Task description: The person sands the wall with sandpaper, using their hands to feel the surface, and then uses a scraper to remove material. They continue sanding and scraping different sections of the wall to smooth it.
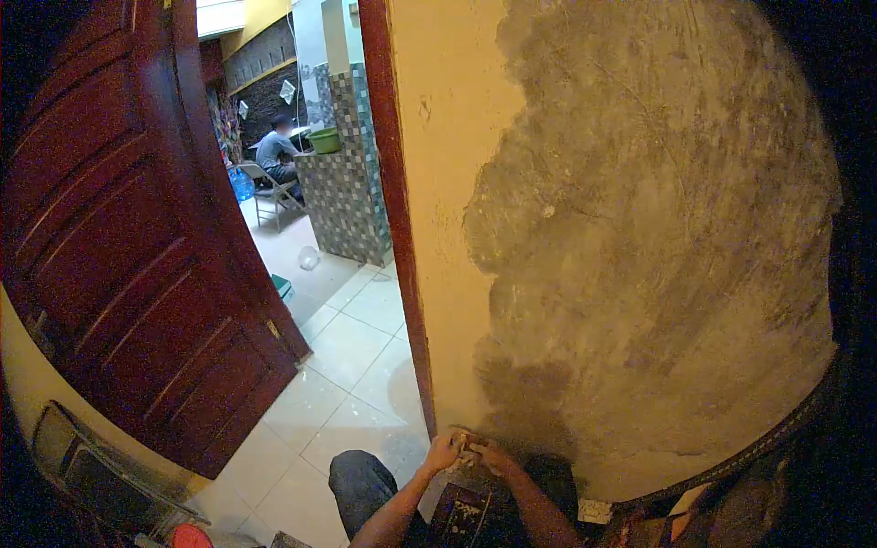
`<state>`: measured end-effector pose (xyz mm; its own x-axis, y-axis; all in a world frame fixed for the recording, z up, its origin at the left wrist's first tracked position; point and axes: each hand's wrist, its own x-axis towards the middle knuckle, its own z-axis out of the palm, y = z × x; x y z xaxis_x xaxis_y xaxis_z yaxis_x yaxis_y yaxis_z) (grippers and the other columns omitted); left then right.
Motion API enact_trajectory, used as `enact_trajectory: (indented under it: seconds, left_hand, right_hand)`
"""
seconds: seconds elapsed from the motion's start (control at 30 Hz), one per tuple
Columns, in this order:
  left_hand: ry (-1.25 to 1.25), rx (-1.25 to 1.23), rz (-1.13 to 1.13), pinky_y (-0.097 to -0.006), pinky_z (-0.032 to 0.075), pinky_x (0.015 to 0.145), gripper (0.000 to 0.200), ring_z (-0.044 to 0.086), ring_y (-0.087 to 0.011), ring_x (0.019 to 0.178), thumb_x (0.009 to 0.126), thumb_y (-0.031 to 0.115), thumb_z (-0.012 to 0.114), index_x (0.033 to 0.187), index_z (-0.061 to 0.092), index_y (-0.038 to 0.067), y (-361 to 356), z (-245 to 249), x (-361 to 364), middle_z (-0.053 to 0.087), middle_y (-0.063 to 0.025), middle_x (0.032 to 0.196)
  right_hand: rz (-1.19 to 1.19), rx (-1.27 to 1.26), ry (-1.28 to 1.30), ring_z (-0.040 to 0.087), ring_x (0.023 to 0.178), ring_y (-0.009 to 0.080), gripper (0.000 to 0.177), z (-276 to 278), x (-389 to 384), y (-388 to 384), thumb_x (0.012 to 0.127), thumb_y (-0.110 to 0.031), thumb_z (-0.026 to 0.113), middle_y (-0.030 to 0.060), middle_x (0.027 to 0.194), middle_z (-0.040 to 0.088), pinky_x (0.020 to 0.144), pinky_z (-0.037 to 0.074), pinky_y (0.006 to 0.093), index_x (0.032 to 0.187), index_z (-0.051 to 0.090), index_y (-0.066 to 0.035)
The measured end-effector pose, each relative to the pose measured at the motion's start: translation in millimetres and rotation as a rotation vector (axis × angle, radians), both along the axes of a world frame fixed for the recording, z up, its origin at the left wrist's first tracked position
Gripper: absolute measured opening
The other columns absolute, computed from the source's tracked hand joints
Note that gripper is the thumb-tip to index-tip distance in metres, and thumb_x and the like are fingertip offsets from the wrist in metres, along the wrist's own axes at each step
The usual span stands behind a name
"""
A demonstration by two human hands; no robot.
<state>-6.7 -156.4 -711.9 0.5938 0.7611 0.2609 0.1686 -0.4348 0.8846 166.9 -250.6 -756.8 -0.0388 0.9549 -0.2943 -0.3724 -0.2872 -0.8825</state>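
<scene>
My left hand [444, 452] and my right hand [494, 458] are close together in front of my knees, low by the wall. Both have bent, closed fingers. Something small and brownish seems to sit between them, too small and dim to name. Just behind the hands is the wall's yellow painted strip [448, 201], bordering a large rough grey plaster patch [658, 237]. A darker, damp-looking area [530, 393] lies right above my right hand. Below the hands, between my legs, is a dark worn object with a rectangular top [459, 513], partly hidden by my forearms.
A dark red door [137, 219] stands ajar on the left; its frame [402, 210] rises beside the wall. Pale tiles [356, 365] cover the floor. A folded chair [91, 466] and red round object [190, 536] are lower left. Beyond, a person [276, 149] sits near a green basin [324, 140].
</scene>
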Motion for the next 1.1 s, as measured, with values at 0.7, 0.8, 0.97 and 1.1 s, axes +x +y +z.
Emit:
enact_trajectory:
  seconds: [0.7, 0.8, 0.97, 1.1]
  left_hand:
    - [0.052, 0.124, 0.043, -0.0466, 0.051, 0.093, 0.027, 0.065, -0.0370, 0.106, 0.101, 0.028, 0.058, 0.115, 0.069, 0.007, -2.8, -32.8, 7.6, 0.069, -0.0187, 0.112]
    - [0.079, 0.016, -0.077, -0.0466, 0.052, 0.090, 0.032, 0.066, -0.0357, 0.103, 0.102, 0.032, 0.057, 0.119, 0.068, 0.007, 6.0, -37.5, 5.3, 0.069, -0.0184, 0.111]
    - [0.060, -0.436, -0.115, -0.0413, 0.054, 0.077, 0.039, 0.066, -0.0245, 0.095, 0.104, 0.038, 0.054, 0.124, 0.066, 0.006, 27.8, -122.9, 28.7, 0.068, -0.0134, 0.107]
    - [-0.170, -0.516, -0.132, -0.0348, 0.052, 0.067, 0.037, 0.063, -0.0179, 0.081, 0.105, 0.038, 0.052, 0.117, 0.070, 0.008, 22.3, -90.6, 14.1, 0.067, -0.0096, 0.093]
  right_hand:
    - [0.012, -0.137, -0.027, 0.066, 0.104, 0.0331, 0.037, -40.8, 18.1, -11.4, 0.099, -0.032, 0.065, 0.0167, 0.120, 0.066, 0.092, 0.054, 0.0497, 0.116, 0.066, 0.001]
    - [0.009, -0.144, -0.069, 0.067, 0.104, 0.0334, 0.038, -37.4, 18.7, -11.7, 0.100, -0.031, 0.064, 0.0179, 0.121, 0.065, 0.092, 0.055, 0.0483, 0.119, 0.063, 0.002]
    - [0.008, -0.141, -0.134, 0.068, 0.102, 0.0338, 0.040, -36.5, 19.4, -8.7, 0.102, -0.028, 0.061, 0.0198, 0.122, 0.063, 0.090, 0.057, 0.0460, 0.124, 0.060, 0.005]
    - [-0.009, -0.145, -0.194, 0.069, 0.101, 0.0341, 0.042, -50.4, 25.3, -9.2, 0.103, -0.026, 0.059, 0.0213, 0.123, 0.062, 0.089, 0.059, 0.0441, 0.128, 0.057, 0.007]
